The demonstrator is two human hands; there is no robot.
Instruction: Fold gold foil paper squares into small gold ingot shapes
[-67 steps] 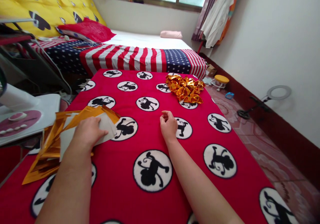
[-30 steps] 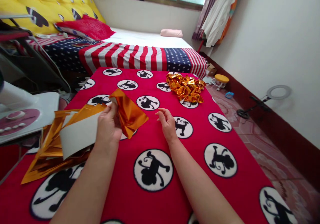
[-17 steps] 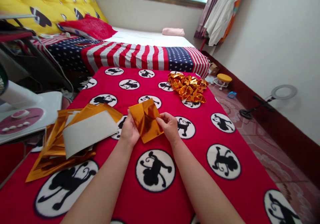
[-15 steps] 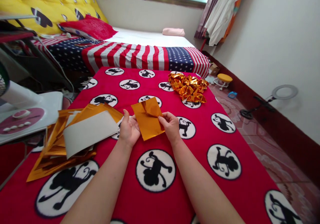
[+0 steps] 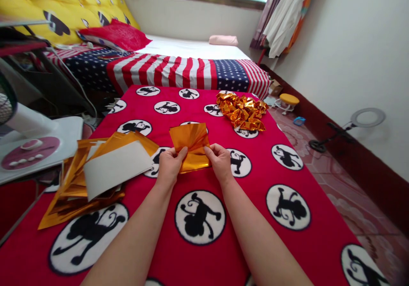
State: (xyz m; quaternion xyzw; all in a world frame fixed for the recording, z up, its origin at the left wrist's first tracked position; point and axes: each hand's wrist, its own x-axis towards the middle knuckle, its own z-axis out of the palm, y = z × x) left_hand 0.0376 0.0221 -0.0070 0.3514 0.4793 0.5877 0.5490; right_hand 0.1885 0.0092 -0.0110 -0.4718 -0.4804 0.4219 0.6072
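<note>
A square gold foil sheet (image 5: 191,143) lies on the red monkey-print cloth (image 5: 204,218) in front of me. My left hand (image 5: 170,166) pinches its near left edge with thumb and fingers closed. My right hand (image 5: 219,161) pinches its near right edge the same way. The sheet is creased and bent upward between the two hands. A stack of gold foil sheets (image 5: 96,169), one turned white side up, lies to the left of my left hand.
A pile of crumpled folded gold foil pieces (image 5: 243,111) sits at the cloth's far right. A white fan base (image 5: 35,145) stands at left. Beyond the cloth is a bed with a flag-print cover (image 5: 179,71). A ring light (image 5: 364,120) lies on the floor at right.
My left hand lifted one gold sheet off the stack and carried it right to the middle. My right hand took its other side. Both now pinch its near edge lower on the cloth.
</note>
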